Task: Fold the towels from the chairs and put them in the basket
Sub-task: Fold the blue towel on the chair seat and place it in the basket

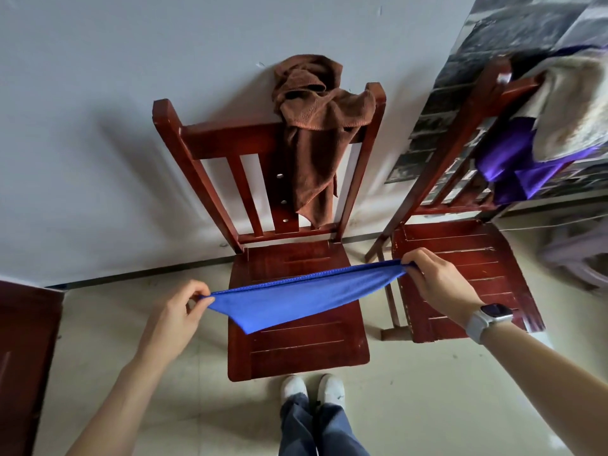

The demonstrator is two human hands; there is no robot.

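While the left hand [179,306] and right hand [434,279] pinch the blue towel's [296,296] ends, stretching it above the chair seat [296,350], brown [316,126], purple [513,166] and cream [569,106] towels await folding; no basket shows.

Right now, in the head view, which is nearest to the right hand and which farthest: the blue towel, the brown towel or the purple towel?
From the right hand:
1. Blue towel: pinched in that hand, stretched over the middle chair's seat.
2. Purple towel: up on the right chair's back.
3. Brown towel: draped over the middle chair's back, farthest, though not by much.
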